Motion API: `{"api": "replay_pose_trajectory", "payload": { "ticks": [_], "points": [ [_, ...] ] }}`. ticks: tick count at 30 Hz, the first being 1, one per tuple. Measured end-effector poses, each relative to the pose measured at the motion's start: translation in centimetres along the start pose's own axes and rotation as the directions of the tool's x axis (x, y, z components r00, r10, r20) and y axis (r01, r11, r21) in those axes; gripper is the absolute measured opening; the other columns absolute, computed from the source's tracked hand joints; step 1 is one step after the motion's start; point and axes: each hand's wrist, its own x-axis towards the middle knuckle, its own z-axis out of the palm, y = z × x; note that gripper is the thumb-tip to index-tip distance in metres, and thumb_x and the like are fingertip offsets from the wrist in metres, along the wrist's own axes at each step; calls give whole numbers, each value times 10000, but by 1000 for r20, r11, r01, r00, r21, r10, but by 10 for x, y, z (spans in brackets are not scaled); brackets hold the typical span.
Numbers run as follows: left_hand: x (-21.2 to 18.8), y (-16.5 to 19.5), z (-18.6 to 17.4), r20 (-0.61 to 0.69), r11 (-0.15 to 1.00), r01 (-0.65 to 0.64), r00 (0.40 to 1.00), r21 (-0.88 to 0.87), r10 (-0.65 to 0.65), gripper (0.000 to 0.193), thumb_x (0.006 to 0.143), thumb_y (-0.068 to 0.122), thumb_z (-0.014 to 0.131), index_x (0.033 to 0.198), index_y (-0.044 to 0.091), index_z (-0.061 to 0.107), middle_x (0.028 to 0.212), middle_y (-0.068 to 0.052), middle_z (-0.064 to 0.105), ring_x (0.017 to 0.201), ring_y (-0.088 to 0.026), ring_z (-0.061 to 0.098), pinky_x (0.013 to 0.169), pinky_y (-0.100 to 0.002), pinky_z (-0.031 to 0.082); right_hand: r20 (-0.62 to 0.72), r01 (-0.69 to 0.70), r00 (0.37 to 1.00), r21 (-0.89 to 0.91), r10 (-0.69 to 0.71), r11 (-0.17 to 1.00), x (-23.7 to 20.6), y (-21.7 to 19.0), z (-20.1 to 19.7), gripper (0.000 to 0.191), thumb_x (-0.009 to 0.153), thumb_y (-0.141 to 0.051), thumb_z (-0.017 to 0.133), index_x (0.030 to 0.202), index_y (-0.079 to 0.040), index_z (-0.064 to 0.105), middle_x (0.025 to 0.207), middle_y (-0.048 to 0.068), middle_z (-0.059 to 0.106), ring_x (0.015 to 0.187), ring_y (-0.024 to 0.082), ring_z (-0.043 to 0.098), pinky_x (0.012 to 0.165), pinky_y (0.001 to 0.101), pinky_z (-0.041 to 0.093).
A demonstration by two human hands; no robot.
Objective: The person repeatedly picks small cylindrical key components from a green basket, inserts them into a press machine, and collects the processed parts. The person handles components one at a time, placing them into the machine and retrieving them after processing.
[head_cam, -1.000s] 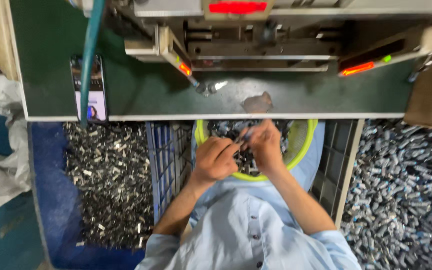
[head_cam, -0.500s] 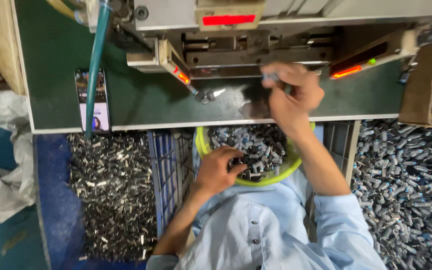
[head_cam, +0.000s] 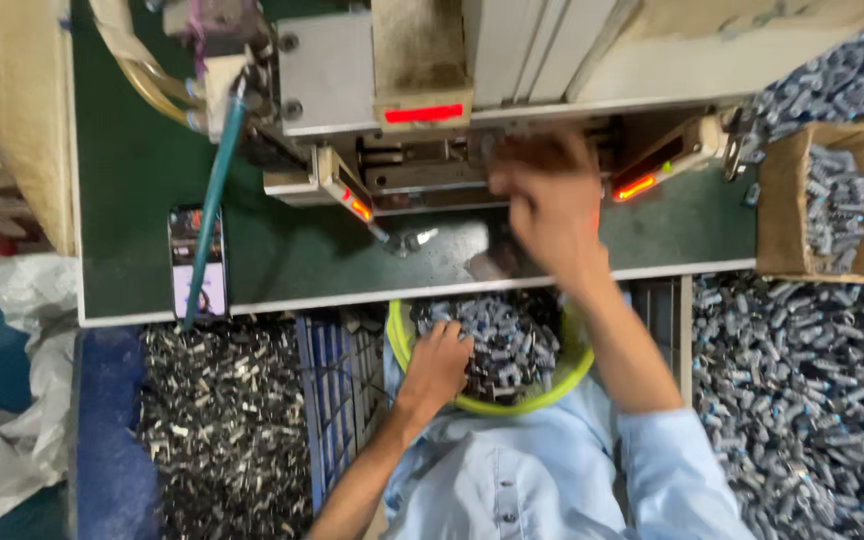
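My right hand (head_cam: 550, 205) is raised over the green bench, right in front of the grey press machine (head_cam: 432, 110) and its red lights. It is blurred, its fingers curled, and whether it holds a part I cannot tell. My left hand (head_cam: 439, 362) rests in the yellow-green bowl (head_cam: 567, 375) on my lap, fingers down among several small dark metal parts (head_cam: 507, 340).
A phone (head_cam: 198, 262) lies on the green bench (head_cam: 142, 180) beside a teal hose (head_cam: 214, 190). A blue crate (head_cam: 327, 400) and a heap of dark metal pieces (head_cam: 222, 420) are at left. A cardboard box (head_cam: 832, 200) and a heap of grey parts (head_cam: 802, 390) are at right.
My right hand has risen from the bowl to the front of the machine. My left hand has stayed in the bowl. The view has tilted up toward the machine.
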Motion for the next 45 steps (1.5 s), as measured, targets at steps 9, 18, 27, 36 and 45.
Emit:
{"api": "replay_pose_trajectory", "payload": {
  "ticks": [9,18,27,36,45],
  "points": [
    [-16,-5,-10,-419,943,-81,905,-322,-66,289,702,-107,658,960,21,651,1042,-131,677,995,-328,656,802,-416,559,343,-449,877,342,335,825,-180,-75,18,238,744,24,767,962,-51,706,987,102,744,902,299,720,814,383,570],
    [-2,17,-9,-238,316,-117,893,-942,-382,280,791,-74,752,1024,6,618,882,-72,691,755,-142,683,680,-294,561,238,-428,901,344,363,836,-191,-77,24,408,756,85,737,1146,-26,694,1100,156,730,961,272,730,814,341,601],
    [-36,26,-16,-543,600,-298,792,-742,-278,153,813,16,723,953,-13,667,871,-80,699,816,-155,677,747,-281,525,286,-602,713,717,640,350,-195,-99,27,206,833,178,699,986,45,665,1068,160,749,963,176,734,848,298,616],
    [-32,41,-30,-485,541,-249,801,-803,-352,98,855,36,731,934,-16,708,752,-60,721,680,-92,667,627,-250,517,323,-552,694,813,644,186,-184,-96,26,240,869,205,617,984,18,520,1048,201,739,894,165,702,797,312,614],
    [-31,37,-46,-380,635,-26,819,-772,-429,127,855,-4,662,963,51,701,877,-68,774,642,-192,624,594,-307,507,-132,-269,890,618,435,739,-82,-33,12,296,860,168,662,1032,-7,497,1013,133,742,843,147,667,733,281,547]
  ]
}}
